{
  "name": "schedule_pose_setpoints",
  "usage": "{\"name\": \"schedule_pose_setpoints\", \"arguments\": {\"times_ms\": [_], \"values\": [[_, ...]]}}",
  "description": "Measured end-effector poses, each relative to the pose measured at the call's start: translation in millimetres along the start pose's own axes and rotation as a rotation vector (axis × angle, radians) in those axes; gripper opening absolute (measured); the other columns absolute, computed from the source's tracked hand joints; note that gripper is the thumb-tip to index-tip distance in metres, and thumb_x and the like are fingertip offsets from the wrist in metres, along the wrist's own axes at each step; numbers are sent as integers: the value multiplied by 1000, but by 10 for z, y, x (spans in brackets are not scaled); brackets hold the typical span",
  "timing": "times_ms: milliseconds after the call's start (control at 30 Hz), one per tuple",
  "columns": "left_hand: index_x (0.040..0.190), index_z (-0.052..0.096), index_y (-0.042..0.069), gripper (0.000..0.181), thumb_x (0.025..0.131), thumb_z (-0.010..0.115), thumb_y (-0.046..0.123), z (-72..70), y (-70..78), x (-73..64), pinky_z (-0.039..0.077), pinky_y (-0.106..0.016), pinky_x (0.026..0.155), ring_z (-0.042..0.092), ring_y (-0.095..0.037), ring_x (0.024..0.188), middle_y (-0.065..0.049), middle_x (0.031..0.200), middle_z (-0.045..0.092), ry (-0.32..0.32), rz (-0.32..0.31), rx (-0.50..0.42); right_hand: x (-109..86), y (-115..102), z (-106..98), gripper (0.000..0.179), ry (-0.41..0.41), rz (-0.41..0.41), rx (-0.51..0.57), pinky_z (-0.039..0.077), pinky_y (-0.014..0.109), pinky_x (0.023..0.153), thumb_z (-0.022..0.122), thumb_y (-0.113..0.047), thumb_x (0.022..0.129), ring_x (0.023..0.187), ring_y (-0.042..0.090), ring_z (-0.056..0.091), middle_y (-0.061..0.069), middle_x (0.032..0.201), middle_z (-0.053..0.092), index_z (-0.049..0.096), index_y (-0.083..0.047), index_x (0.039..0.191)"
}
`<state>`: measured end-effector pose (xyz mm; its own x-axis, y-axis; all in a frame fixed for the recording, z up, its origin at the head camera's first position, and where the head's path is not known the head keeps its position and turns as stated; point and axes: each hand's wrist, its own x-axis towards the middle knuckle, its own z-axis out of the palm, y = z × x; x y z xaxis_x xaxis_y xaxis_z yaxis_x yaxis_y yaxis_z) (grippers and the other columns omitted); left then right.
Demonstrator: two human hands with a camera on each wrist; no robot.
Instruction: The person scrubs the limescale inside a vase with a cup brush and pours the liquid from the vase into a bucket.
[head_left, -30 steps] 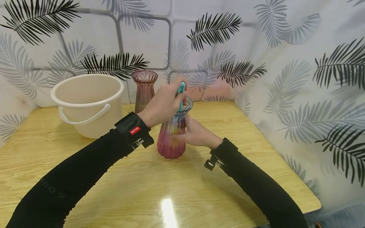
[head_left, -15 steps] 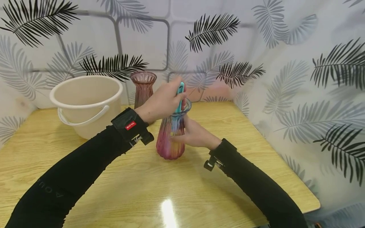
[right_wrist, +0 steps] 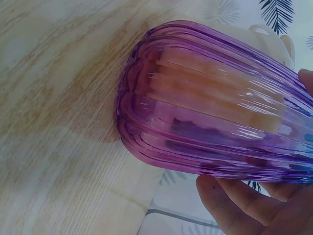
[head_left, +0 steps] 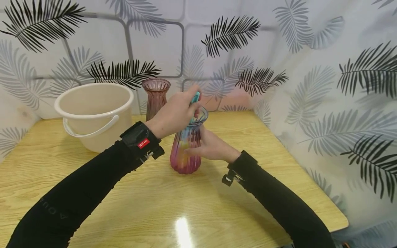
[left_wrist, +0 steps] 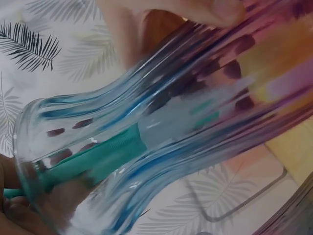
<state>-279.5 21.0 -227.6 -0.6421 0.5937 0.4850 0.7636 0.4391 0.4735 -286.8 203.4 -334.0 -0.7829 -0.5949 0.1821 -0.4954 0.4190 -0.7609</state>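
Note:
A ribbed glass vase (head_left: pixel 186 163), blue at its neck and pink-purple at the base, stands on the table. My right hand (head_left: pixel 214 146) holds it round its right side, thumb across the front. Over the mouth, my left hand (head_left: pixel 176 112) grips the teal handle of a sponge brush (head_left: pixel 195 97), its fingers at the rim. Through the glass in the left wrist view, the brush's handle (left_wrist: pixel 112 152) runs down the neck. Its yellow-orange sponge head (right_wrist: pixel 210 93) shows inside the lower vase in the right wrist view.
Behind my left arm stands a cream bucket (head_left: pixel 96 134) with its handle hanging in front. A second, brownish-pink vase (head_left: pixel 156 96) is at the back, partly hidden by my left hand. A leaf-patterned curtain (head_left: pixel 310 86) borders the wooden table (head_left: pixel 149 206).
The brush handle has gone lower into the vase, and my left hand has come down with it. My right hand and the vase have stayed in place.

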Motion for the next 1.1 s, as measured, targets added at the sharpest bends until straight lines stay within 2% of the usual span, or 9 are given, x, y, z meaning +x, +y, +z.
{"name": "schedule_pose_setpoints", "arguments": {"times_ms": [133, 300, 333, 433, 567, 667, 833, 967, 1100], "values": [[103, 43, 8, 8, 109, 43, 14, 54, -58, 18, 46, -31, 64, 65, -21, 78, -10, 86, 64, 65, -35, -43, -37, -111, -8, 105, -2, 22, -11, 43, 39, 110, 78, -18, 90, 131, 20, 52, 6, 144, 49, 0, -22, 160], [106, 45, 5, 10, 108, 45, 15, 82, -106, 50, 54, -32, 70, 69, -22, 82, -12, 90, 66, 123, -82, -140, -25, -48, -8, 104, 10, 16, -39, 41, 37, 111, 79, -24, 89, 133, 16, 50, 2, 146, 47, 2, -24, 160], [106, 45, 5, 10, 108, 46, 15, 82, -107, 58, 56, -33, 72, 69, -24, 83, -12, 90, 65, 126, -92, -173, -10, 12, -7, 105, 16, 14, -46, 41, 36, 112, 79, -26, 88, 134, 14, 49, 0, 147, 46, 2, -27, 159], [107, 44, 4, 10, 108, 46, 14, 72, -94, 74, 57, -33, 74, 68, -26, 82, -14, 91, 63, 111, -123, -276, -8, 7, -6, 108, 26, 26, -68, 38, 36, 114, 80, -26, 87, 137, 13, 45, -1, 152, 40, 0, -27, 160], [106, 44, 5, 11, 108, 47, 15, 35, -55, 82, 57, -33, 76, 68, -24, 83, -15, 93, 63, 49, -161, -357, -6, 11, -8, 107, 28, 29, -77, 37, 37, 115, 80, -25, 87, 139, 14, 43, -1, 153, 38, 1, -26, 160], [104, 46, 5, 12, 108, 47, 17, -13, -8, 69, 52, -31, 74, 66, -23, 83, -13, 93, 64, -7, -164, -314, -9, 8, -13, 104, 29, 28, -86, 40, 37, 112, 80, -26, 87, 135, 14, 46, 0, 149, 42, 5, -24, 159], [100, 51, 7, 14, 108, 47, 18, -79, 60, 32, 42, -31, 66, 59, -20, 77, -7, 91, 66, -51, -139, -145, -5, 10, -14, 104, 29, 14, -73, 41, 35, 111, 79, -25, 88, 134, 14, 49, -1, 145, 47, 4, -28, 159], [101, 50, 7, 12, 108, 47, 17, -62, 80, 18, 43, -30, 66, 60, -19, 76, -7, 90, 66, -54, -87, -35, 1, 13, -9, 108, 12, 0, -35, 42, 36, 111, 80, -22, 88, 132, 14, 52, -1, 144, 49, -2, -32, 159], [101, 47, 8, 11, 108, 46, 17, -16, 48, 10, 44, -29, 66, 60, -18, 76, -8, 90, 65, -21, -76, -20, -4, 12, -2, 109, 2, -2, 0, 44, 38, 109, 80, -19, 88, 129, 17, 54, 3, 143, 50, -2, -29, 159]]}}
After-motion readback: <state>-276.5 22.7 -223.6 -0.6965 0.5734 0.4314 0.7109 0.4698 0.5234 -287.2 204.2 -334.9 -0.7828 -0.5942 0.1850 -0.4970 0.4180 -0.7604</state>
